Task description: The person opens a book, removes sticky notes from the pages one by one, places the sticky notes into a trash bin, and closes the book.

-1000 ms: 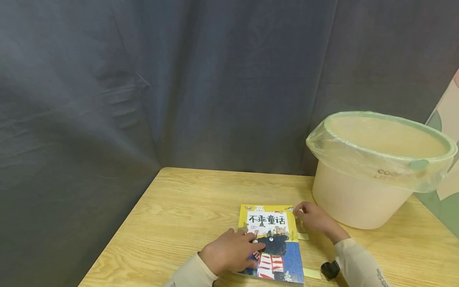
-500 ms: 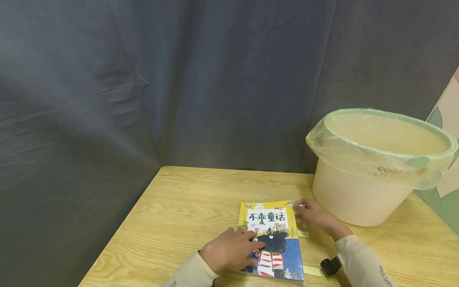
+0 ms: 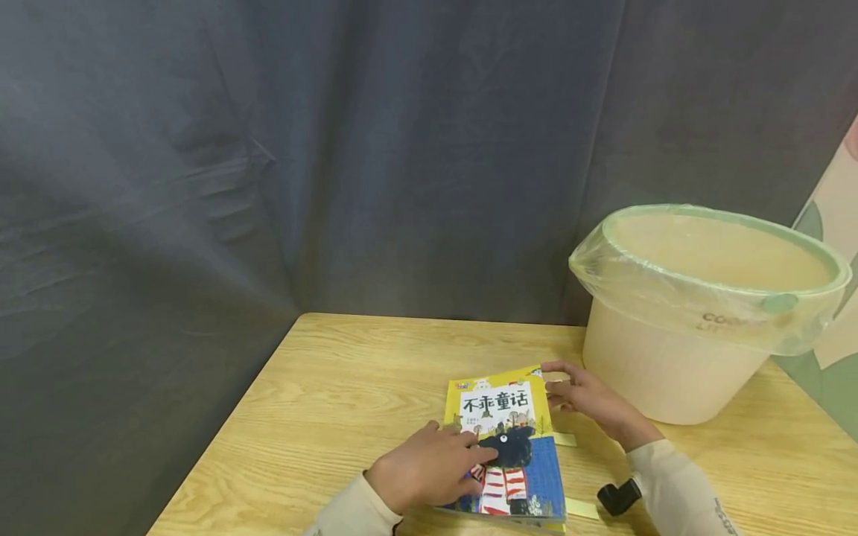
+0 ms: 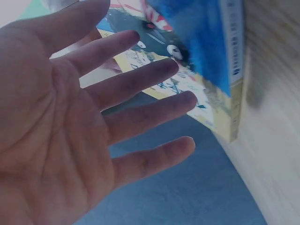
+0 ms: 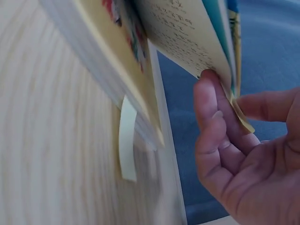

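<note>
A picture book (image 3: 544, 465) with a yellow and blue cover lies on the wooden table. Over its lower left rests my left hand (image 3: 432, 465), fingers spread; the left wrist view shows the palm and straight fingers above the cover (image 4: 206, 42). At the upper right corner, my right hand (image 3: 593, 398) pinches the raised cover and some pages (image 5: 187, 35) between thumb and fingers. A yellow paper tab (image 5: 244, 121) pokes out between those fingers. One pale paper strip (image 5: 126, 140) sticks out of the thicker, lower part of the book.
A large cream bucket (image 3: 660, 365) with a green rim and thin plastic liner stands at the back right. Pale strips (image 3: 582, 508) jut from the book's right side. A dark grey curtain (image 3: 429, 164) hangs behind the table (image 3: 322, 402).
My right hand has lifted the book's right upper corner, its fingers now under the raised pages. The left hand stays on the cover.
</note>
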`<control>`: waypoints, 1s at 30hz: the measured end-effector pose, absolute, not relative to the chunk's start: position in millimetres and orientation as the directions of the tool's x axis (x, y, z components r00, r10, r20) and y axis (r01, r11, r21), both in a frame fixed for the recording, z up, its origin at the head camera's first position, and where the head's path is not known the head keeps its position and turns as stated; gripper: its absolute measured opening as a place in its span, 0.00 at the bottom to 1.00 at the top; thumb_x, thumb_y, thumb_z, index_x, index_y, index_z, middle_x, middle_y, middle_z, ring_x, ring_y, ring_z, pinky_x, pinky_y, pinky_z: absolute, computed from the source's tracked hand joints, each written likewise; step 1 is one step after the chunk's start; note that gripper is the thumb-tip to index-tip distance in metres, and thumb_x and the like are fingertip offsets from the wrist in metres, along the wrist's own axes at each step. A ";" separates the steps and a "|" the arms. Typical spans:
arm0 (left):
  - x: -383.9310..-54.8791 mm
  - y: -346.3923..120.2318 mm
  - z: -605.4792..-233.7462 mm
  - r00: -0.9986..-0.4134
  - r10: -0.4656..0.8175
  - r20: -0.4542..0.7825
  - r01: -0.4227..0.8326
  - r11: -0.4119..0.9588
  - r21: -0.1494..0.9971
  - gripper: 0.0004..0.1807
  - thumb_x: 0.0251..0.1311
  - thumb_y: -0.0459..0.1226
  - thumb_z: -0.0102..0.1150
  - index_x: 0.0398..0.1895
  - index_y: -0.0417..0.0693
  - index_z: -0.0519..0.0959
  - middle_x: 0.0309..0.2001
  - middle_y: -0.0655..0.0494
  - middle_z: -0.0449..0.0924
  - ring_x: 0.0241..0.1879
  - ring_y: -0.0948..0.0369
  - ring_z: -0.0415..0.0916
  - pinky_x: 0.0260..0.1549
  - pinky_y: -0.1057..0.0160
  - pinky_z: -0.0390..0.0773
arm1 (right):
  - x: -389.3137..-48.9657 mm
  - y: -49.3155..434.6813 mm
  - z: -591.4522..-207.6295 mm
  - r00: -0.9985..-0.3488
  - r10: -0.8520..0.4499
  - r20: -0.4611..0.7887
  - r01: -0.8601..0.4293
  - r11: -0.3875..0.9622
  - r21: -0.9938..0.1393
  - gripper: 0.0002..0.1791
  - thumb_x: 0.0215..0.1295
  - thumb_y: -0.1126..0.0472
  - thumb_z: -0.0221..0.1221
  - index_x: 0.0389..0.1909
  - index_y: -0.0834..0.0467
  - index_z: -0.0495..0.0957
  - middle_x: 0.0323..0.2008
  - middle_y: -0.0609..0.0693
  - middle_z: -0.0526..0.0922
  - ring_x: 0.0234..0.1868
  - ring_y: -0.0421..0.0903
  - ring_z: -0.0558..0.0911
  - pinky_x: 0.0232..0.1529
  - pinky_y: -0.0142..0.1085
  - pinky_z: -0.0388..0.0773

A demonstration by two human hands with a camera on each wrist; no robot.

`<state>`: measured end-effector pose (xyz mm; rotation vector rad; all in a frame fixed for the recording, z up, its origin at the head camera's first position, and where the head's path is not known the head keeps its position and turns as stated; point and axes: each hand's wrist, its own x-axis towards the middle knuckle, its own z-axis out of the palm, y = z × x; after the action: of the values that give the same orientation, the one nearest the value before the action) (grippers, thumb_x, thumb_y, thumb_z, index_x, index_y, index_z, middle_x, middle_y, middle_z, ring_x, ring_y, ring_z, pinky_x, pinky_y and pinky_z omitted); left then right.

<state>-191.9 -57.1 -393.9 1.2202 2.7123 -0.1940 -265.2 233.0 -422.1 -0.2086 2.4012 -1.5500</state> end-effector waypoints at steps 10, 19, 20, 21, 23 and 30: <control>-189.2 -54.4 -383.3 -0.656 0.752 -0.070 0.755 0.650 -0.090 0.24 0.69 0.56 0.54 0.66 0.72 0.72 0.50 0.70 0.81 0.47 0.66 0.80 0.42 0.59 0.75 | -269.1 226.6 -421.2 -0.943 -0.300 -0.144 0.042 0.321 -0.946 0.30 0.73 0.58 0.52 0.70 0.67 0.59 0.50 0.57 0.85 0.45 0.47 0.85 0.43 0.38 0.78; -186.9 -51.5 -380.1 -0.642 0.766 -0.034 0.764 0.636 -0.109 0.23 0.69 0.56 0.54 0.66 0.70 0.73 0.50 0.70 0.82 0.45 0.66 0.80 0.39 0.62 0.73 | -265.2 225.3 -424.1 -0.934 -0.323 -0.151 0.046 0.310 -0.950 0.35 0.73 0.56 0.55 0.71 0.69 0.54 0.44 0.55 0.85 0.43 0.47 0.86 0.42 0.41 0.83; -186.8 -51.5 -380.1 -0.640 0.768 -0.028 0.765 0.634 -0.112 0.23 0.69 0.56 0.54 0.66 0.70 0.73 0.50 0.70 0.82 0.45 0.66 0.80 0.39 0.63 0.73 | -264.6 225.0 -423.8 -0.932 -0.330 -0.153 0.045 0.311 -0.949 0.35 0.73 0.55 0.55 0.72 0.69 0.53 0.43 0.55 0.85 0.42 0.47 0.86 0.41 0.41 0.83; -186.8 -51.4 -380.1 -0.639 0.769 -0.022 0.766 0.633 -0.113 0.23 0.69 0.56 0.53 0.65 0.70 0.73 0.50 0.70 0.82 0.45 0.66 0.80 0.39 0.63 0.73 | -264.0 224.5 -423.5 -0.928 -0.338 -0.155 0.045 0.312 -0.949 0.36 0.74 0.55 0.55 0.72 0.69 0.52 0.43 0.55 0.85 0.42 0.47 0.86 0.41 0.40 0.83; -186.4 -51.5 -380.2 -0.634 0.774 -0.009 0.769 0.628 -0.122 0.22 0.70 0.56 0.53 0.65 0.69 0.74 0.50 0.69 0.82 0.45 0.66 0.80 0.39 0.63 0.73 | -263.5 223.1 -423.3 -0.925 -0.344 -0.161 0.046 0.317 -0.947 0.37 0.73 0.54 0.56 0.72 0.68 0.51 0.41 0.55 0.84 0.39 0.46 0.86 0.39 0.40 0.84; -185.2 -50.5 -380.6 -0.630 0.776 0.041 0.765 0.629 -0.138 0.24 0.71 0.55 0.51 0.68 0.67 0.71 0.55 0.67 0.81 0.50 0.65 0.80 0.43 0.62 0.75 | -261.3 217.9 -423.8 -0.920 -0.358 -0.156 0.026 0.343 -0.939 0.37 0.74 0.52 0.56 0.72 0.67 0.52 0.46 0.57 0.84 0.39 0.46 0.86 0.39 0.39 0.84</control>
<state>-185.2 -50.5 -380.6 1.3857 2.9216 -0.1732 -261.3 217.9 -423.8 -0.2945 2.2770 -1.6010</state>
